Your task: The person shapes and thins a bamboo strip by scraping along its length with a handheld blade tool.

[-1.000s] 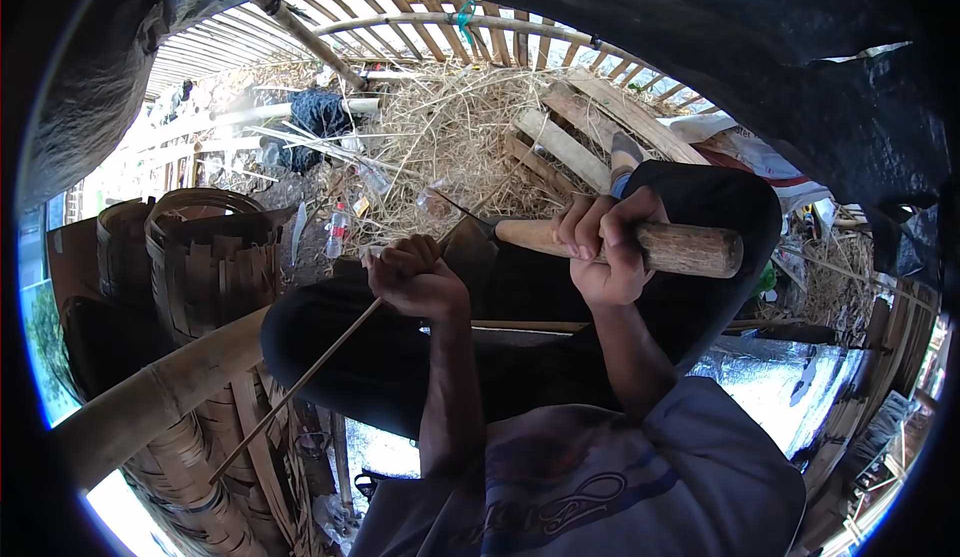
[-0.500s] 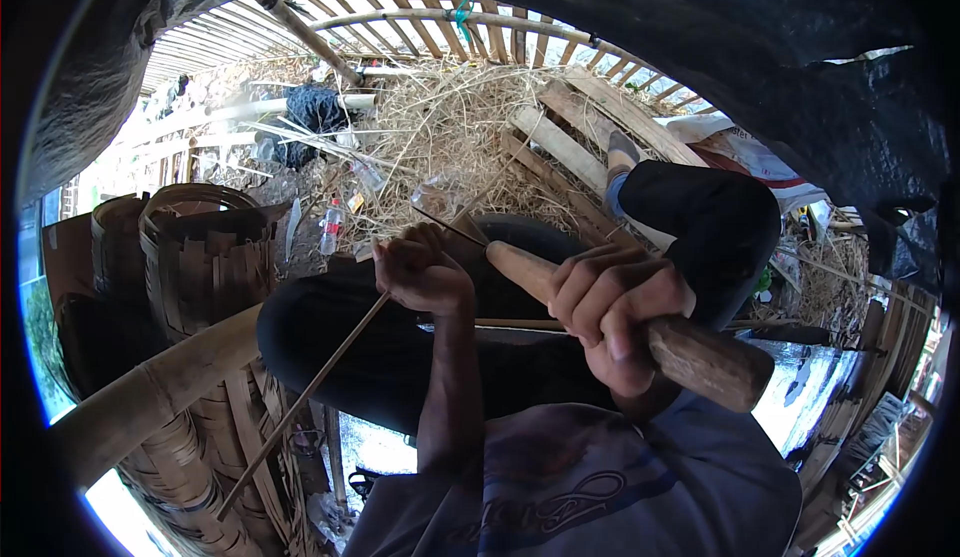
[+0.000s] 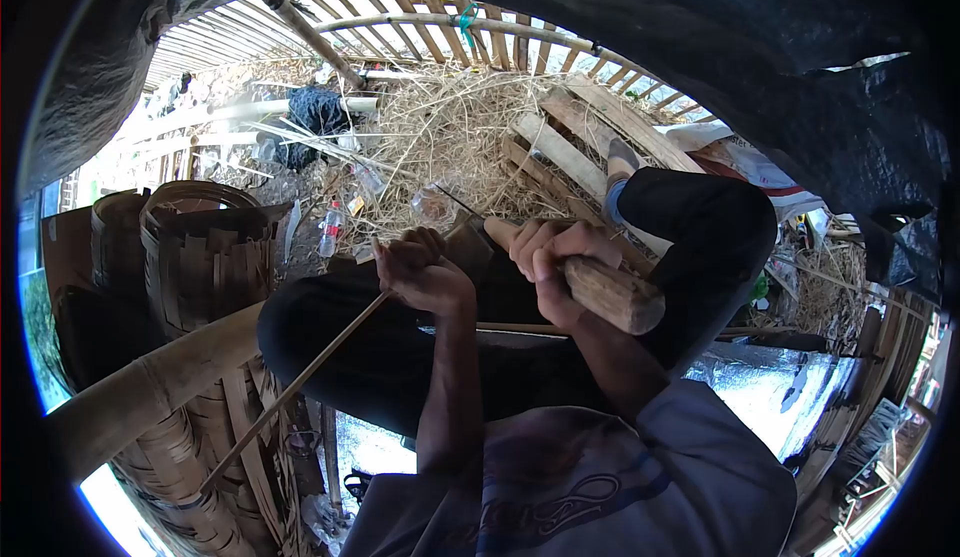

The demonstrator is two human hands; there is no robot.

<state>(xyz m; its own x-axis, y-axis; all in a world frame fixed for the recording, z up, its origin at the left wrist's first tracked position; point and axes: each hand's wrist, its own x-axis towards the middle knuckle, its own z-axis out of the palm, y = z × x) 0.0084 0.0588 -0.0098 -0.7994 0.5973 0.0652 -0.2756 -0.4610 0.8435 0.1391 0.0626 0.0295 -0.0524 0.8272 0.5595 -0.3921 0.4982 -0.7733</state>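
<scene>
My left hand (image 3: 425, 272) is closed around a thin bamboo strip (image 3: 300, 382), which slants down to the left past my knee. In my right hand (image 3: 562, 262) is a knife, its thick wooden handle (image 3: 615, 297) wrapped by my fingers and its butt pointing back toward my body. The knife's narrow dark blade (image 3: 456, 200) points forward and left, beyond my left fist. Both hands are above my crossed legs, a short gap apart. Whether the blade touches the strip, I cannot tell.
Woven bamboo baskets (image 3: 205, 242) stand at the left, near a thick bamboo pole (image 3: 165, 377). Ahead are dry shavings (image 3: 450, 127), wooden planks (image 3: 560, 152) and a plastic bottle (image 3: 331, 227). A slatted bamboo fence (image 3: 430, 32) closes the far side; dark sheeting (image 3: 780, 57) hangs overhead.
My right hand and the knife have moved forward and left, away from my body. The left hand has stayed nearly still, while the strip's lower end has shifted slightly down and left.
</scene>
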